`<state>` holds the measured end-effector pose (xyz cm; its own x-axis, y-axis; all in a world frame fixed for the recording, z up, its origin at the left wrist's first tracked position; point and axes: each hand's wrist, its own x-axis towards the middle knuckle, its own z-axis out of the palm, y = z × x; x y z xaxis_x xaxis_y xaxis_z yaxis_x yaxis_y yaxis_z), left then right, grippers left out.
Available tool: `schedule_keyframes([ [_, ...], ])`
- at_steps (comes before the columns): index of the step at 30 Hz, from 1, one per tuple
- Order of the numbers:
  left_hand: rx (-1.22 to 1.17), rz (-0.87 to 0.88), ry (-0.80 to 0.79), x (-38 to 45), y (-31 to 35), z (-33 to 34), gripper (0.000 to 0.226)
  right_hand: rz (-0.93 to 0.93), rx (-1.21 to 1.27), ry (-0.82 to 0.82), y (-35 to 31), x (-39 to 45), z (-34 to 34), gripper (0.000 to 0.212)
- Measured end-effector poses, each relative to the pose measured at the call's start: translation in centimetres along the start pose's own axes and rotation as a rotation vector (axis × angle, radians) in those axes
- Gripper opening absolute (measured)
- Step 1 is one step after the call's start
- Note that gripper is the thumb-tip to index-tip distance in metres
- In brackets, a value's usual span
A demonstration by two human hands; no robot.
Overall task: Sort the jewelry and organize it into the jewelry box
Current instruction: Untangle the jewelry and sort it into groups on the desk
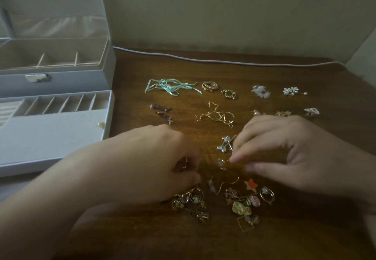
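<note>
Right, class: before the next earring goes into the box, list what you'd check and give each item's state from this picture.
1. Box lid up, drawer pulled out: ok.
2. Drawer slots free to take pieces: ok, those in view look empty.
3. Pairs laid out apart on the table: ok, ribbon earrings, gold rings and white flowers sit separate.
4. Unsorted pile cleared: not ok, many pieces lie tangled.
5. Left hand has a firm hold: cannot tell; a gold piece shows under its curled fingers.
6. Right hand gripping the pearl piece: cannot tell; fingertips are at it, image blurred.
</note>
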<state>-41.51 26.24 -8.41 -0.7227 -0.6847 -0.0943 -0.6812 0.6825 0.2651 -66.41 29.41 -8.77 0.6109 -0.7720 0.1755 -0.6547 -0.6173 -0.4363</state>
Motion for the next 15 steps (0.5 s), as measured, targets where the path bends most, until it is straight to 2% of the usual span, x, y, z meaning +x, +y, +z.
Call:
schedule_keyframes([
  [3, 0.008, 0.017, -0.044, 0.1, 0.4, 0.0, 0.02, 0.044, -0.024, -0.085, 0.4, -0.1, 0.0, 0.02],
  [7, -0.054, 0.025, -0.017, 0.2, 0.4, 0.1, 0.018, 0.066, -0.045, -0.17, 0.6, 0.1, 0.3, 0.021],
  [11, -0.113, 0.053, 0.022, 0.3, -0.3, -0.1, 0.017, 0.026, -0.073, -0.192, 0.4, 0.4, 0.7, 0.014],
  [15, -0.237, 0.115, -0.011, 0.4, -1.5, -0.4, 0.018, -0.002, -0.101, -0.166, 0.5, 0.6, 1.2, 0.005],
])
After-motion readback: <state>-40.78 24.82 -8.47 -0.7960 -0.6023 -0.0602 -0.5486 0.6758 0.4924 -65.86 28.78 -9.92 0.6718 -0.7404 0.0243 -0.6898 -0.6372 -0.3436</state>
